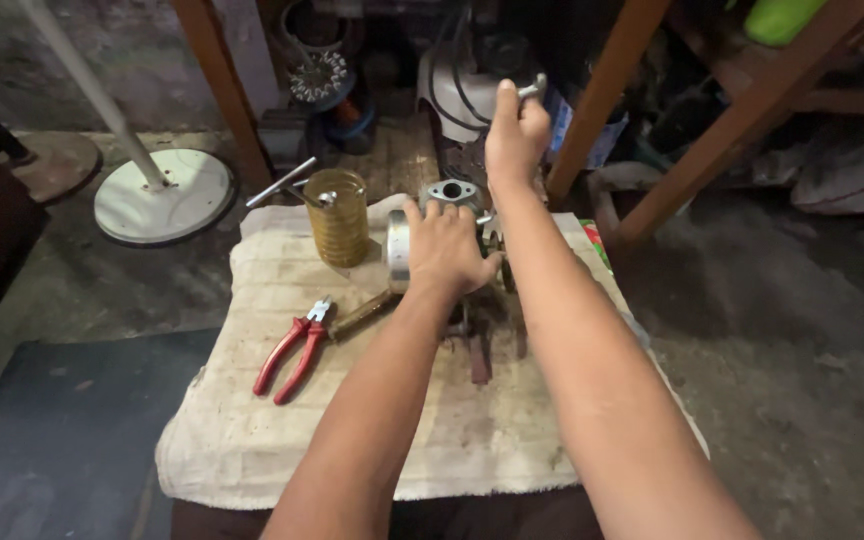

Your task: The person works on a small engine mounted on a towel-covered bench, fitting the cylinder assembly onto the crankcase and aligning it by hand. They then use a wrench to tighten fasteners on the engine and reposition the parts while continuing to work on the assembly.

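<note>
2 hands work on a grey metal engine part point(449, 196) at the far edge of a stained cloth point(282, 420): the left hand point(442, 250) clamps down on it, the right hand point(514, 130) is raised above, closed round a metal tool point(532, 89). Red-handled pliers point(294, 350) lie nearby.

This is a cluttered repair workshop: red-handled pliers point(297, 347) lie on a stained cloth point(372, 420) covering the worktop, beside a grey metal engine part point(449, 195), with fan stands point(162, 195), cables and wooden shelf frames point(752, 110) on the grimy concrete floor point(802, 380).
</note>
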Demonstrator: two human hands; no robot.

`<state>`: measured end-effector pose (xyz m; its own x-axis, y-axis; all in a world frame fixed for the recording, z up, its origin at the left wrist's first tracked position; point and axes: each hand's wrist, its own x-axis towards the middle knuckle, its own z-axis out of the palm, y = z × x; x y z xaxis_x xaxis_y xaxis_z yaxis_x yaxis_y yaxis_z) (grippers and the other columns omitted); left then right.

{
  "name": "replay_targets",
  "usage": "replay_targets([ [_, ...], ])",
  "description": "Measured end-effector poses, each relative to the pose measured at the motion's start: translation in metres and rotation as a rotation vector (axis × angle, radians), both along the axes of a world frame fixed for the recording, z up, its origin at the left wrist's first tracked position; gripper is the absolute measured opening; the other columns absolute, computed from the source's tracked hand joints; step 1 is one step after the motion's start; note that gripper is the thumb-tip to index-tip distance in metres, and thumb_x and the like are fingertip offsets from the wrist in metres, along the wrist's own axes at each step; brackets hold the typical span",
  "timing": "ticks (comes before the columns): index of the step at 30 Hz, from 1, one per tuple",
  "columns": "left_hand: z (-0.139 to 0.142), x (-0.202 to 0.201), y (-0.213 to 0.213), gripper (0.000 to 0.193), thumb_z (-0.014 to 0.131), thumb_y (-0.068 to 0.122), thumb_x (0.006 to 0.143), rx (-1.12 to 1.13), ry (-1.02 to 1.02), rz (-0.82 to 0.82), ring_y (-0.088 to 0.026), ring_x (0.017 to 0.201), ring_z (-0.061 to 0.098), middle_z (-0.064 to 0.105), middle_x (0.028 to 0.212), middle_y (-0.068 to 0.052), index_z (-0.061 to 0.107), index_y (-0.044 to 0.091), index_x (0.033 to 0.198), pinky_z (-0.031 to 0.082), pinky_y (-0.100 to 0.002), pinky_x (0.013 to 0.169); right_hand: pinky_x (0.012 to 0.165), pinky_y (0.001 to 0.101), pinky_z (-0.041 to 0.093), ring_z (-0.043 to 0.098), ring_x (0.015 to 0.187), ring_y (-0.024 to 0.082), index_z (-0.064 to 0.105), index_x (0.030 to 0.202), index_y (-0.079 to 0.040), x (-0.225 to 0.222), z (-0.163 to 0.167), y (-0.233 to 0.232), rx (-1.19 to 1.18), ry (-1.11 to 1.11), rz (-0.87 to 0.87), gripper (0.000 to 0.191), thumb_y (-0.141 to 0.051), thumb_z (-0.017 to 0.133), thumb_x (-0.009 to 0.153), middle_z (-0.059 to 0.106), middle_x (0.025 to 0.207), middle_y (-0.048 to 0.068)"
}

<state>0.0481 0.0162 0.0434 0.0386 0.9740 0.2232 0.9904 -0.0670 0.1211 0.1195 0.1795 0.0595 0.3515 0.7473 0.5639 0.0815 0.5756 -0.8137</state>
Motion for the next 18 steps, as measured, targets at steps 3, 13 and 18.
replay_targets([
  [3,0.006,0.001,0.001,0.086,0.073,0.070,0.071,-0.037,0.034,-0.031,-0.032,0.130,0.049,0.065,0.128,-0.015,0.063,0.007,0.128,0.016,-0.061,0.117,0.061,0.0330,0.043,0.049,0.065,0.009,0.062,0.080,-0.001,0.011,-0.003,-0.003,-0.055,0.026,-0.007,0.040,-0.036,0.063,0.100,0.056,0.067,-0.001],
  [13,0.002,-0.066,0.002,0.076,0.080,0.069,0.062,0.016,-0.137,-0.190,-0.029,0.127,0.049,0.062,0.130,-0.001,0.072,0.030,0.127,0.032,-0.049,0.107,0.033,0.0290,0.028,0.039,0.034,0.008,0.054,0.074,-0.011,0.018,0.002,-0.009,-0.176,0.286,0.268,0.034,-0.032,0.064,0.098,0.043,0.050,-0.004],
  [18,0.004,-0.060,-0.002,0.077,0.081,0.069,0.063,-0.002,-0.135,-0.144,-0.028,0.125,0.049,0.062,0.132,0.003,0.073,0.023,0.124,0.034,-0.045,0.105,0.033,0.0281,0.028,0.039,0.035,0.008,0.053,0.075,-0.011,0.019,0.000,-0.008,-0.191,0.310,0.280,0.034,-0.031,0.065,0.099,0.042,0.050,-0.005],
])
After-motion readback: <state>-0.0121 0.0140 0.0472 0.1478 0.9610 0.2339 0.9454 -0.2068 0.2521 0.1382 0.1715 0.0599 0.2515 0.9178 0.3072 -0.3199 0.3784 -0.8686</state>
